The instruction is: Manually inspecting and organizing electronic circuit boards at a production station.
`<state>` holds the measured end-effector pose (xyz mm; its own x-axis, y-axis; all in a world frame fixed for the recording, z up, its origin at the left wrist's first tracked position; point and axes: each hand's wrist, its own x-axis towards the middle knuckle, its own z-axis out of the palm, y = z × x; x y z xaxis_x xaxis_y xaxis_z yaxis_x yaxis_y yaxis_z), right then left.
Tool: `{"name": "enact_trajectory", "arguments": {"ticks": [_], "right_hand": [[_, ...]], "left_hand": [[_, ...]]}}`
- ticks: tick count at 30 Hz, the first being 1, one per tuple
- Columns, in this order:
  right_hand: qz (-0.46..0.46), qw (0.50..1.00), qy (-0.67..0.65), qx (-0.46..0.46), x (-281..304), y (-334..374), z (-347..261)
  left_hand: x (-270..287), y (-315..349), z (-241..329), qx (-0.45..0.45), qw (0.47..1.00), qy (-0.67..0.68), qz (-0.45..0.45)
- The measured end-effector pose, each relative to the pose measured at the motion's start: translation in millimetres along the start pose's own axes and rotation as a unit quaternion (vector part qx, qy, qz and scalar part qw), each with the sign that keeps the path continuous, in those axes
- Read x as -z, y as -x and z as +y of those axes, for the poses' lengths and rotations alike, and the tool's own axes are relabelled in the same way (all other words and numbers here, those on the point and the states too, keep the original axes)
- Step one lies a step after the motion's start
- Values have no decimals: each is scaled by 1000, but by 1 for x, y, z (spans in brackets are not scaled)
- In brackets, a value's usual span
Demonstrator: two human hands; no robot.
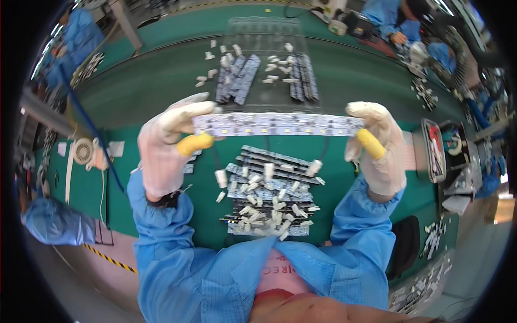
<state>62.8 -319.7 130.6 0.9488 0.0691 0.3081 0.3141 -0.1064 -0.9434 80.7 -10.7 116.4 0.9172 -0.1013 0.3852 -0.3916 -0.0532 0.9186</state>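
Between both hands I hold up a long, narrow white LED circuit board [280,124] with small yellowish LEDs along it. My gloved left hand [175,134] grips its left end, with a yellow cover on the thumb. At the right end, my gloved right hand [378,142] pinches the board the same way, its thumb also in a yellow cover. Thin dark wires with white connectors [221,178] hang from the board. Below it on the green table lies a pile of similar boards [269,191] tangled with many white connectors.
Farther off, two stacks of boards [239,81] [304,81] lie near a clear plastic tray [264,27]. A small fan [83,151] stands at left, with a blue cable [94,129] nearby. At right sits a bin [432,153]. Co-workers in blue [81,35] are around.
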Motion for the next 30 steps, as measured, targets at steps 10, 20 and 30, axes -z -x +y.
{"name": "enact_trajectory", "arguments": {"ticks": [10,20,30], "right_hand": [[0,999,27,-19,0,-9,16],[1,1000,-23,-19,-9,5,5],[-34,999,-2,33,6,-3,10]], "left_hand": [[8,-4,-1,-191,964,-176,-51],[11,-10,-3,38,995,-87,-20],[4,-7,1,5,994,-97,-45]]}}
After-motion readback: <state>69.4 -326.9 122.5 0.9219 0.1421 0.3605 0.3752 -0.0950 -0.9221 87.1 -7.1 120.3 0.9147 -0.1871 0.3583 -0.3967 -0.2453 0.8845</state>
